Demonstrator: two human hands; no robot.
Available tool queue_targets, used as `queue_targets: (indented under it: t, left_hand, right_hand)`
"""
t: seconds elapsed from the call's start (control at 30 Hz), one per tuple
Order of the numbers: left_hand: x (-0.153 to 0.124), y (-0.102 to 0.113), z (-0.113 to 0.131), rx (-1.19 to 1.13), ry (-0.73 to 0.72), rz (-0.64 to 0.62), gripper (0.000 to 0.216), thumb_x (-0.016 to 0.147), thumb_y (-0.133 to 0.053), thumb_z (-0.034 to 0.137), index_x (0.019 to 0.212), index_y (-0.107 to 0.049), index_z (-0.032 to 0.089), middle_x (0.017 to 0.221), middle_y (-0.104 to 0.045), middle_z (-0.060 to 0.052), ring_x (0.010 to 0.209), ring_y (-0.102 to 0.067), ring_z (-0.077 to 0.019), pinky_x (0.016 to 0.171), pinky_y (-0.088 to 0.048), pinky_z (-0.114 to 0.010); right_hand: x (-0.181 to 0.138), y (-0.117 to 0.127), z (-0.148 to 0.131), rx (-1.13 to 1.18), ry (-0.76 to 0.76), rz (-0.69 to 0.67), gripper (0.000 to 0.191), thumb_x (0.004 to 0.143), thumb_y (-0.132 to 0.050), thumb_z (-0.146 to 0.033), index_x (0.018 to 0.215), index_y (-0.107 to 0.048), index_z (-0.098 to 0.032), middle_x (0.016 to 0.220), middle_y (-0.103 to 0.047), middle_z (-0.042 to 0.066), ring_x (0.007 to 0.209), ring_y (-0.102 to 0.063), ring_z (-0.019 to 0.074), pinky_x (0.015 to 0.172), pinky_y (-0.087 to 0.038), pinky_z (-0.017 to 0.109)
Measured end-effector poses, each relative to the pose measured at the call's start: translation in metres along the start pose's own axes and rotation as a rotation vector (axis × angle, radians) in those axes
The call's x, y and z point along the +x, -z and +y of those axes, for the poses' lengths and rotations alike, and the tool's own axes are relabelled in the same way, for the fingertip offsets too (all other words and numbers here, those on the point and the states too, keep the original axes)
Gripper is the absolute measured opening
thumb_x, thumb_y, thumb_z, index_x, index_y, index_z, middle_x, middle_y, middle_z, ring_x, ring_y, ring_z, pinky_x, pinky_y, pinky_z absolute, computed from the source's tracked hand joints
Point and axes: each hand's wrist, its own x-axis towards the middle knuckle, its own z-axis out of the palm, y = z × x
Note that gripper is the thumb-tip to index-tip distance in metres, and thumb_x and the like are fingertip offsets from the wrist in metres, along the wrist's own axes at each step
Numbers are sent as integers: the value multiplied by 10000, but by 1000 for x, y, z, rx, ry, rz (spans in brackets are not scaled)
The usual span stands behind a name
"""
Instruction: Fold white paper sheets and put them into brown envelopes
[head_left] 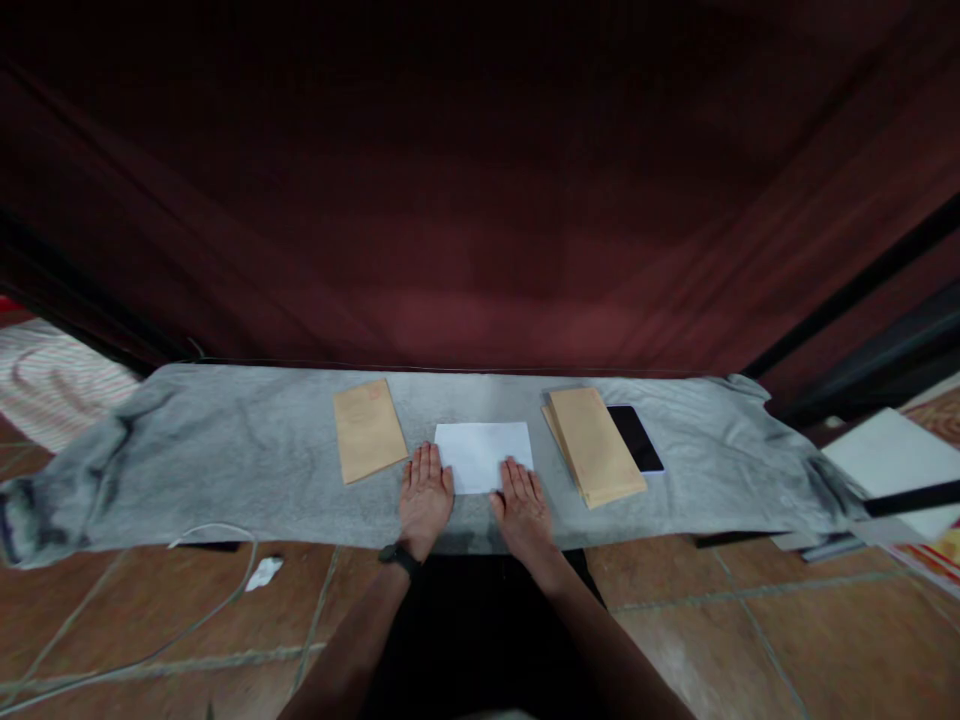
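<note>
A white sheet of paper [481, 450] lies in the middle of a grey cloth [225, 450] that covers a low table. My left hand [424, 495] lies flat on the cloth with fingers stretched out, its fingertips at the sheet's left edge. My right hand [522, 500] is also flat and open, fingertips resting on the sheet's near right corner. A single brown envelope [367, 430] sits to the left of the sheet. A stack of brown envelopes [596, 445] sits to the right.
A dark phone or tablet [636, 437] lies beside the envelope stack. A dark red curtain [480, 200] hangs behind the table. A white cable [217, 590] and a paper scrap [264, 572] lie on the tiled floor. White sheets [892, 460] sit at the far right.
</note>
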Motion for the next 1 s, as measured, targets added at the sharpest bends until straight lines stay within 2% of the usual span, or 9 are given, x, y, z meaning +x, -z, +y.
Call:
queue_targets:
  t: [0.13,0.3,0.37,0.43,0.6,0.73,0.9,1.0]
  left_hand:
    - [-5,4,22,-11,-39,26,591,1030,-301,332,1539,-360,37,1610,-337,-206,1530,-242,-321,1233,-232,-544]
    - [-20,1,67,-111,-346,-192,560,1043,-299,333,1566,-336,135,1619,-361,-108,1528,-265,-233,1250,-246,-470]
    - [-22,-1,73,-124,-390,-255,565,1047,-296,372,1555,-358,135,1614,-371,-108,1522,-283,-228,1250,-245,-463]
    - [-20,-1,68,-121,-387,-272,585,1044,-309,418,1547,-374,128,1610,-374,-117,1517,-296,-234,1245,-251,-456]
    - [-11,8,28,-95,-303,-214,580,1033,-335,410,1532,-408,122,1604,-378,-130,1507,-319,-243,1240,-254,-435]
    - [-8,15,1,-82,-144,-157,559,1015,-352,363,1502,-452,109,1573,-429,-148,1480,-372,-273,1221,-285,-453]
    - [1,21,-7,-138,24,-125,530,955,-426,274,1445,-503,90,1478,-543,-185,1390,-488,-310,1145,-384,-480]
    - [19,27,-3,-294,136,-166,487,898,-502,264,1347,-574,91,1257,-691,-184,1211,-621,-303,1043,-469,-448]
  right_hand:
    - [-7,9,17,-38,-9,5,587,1044,-417,-348,1572,-330,-107,1559,-441,159,1430,-443,273,1210,-290,460]
    - [-8,12,16,-38,-22,-45,553,1035,-377,-256,1563,-345,-98,1572,-418,160,1454,-408,280,1204,-290,486]
    - [-8,13,15,-32,-18,-64,548,1029,-354,-226,1562,-348,-98,1579,-406,154,1462,-394,278,1204,-288,491]
    - [-8,14,16,-23,-15,-70,550,1033,-345,-235,1567,-339,-104,1584,-400,151,1459,-398,276,1205,-288,492]
    - [-8,16,18,-13,-14,-78,564,1042,-346,-279,1581,-312,-116,1580,-410,157,1447,-414,288,1196,-294,501]
    - [-8,16,18,-14,-15,-86,563,1050,-346,-298,1580,-311,-111,1585,-404,157,1441,-421,288,1196,-293,497]
    - [-8,16,17,-17,-27,-94,556,1052,-352,-294,1572,-325,-98,1585,-404,154,1446,-413,287,1204,-285,485]
    - [-7,16,17,-11,-28,-96,566,1048,-359,-301,1578,-314,-106,1582,-407,154,1449,-410,291,1203,-290,493]
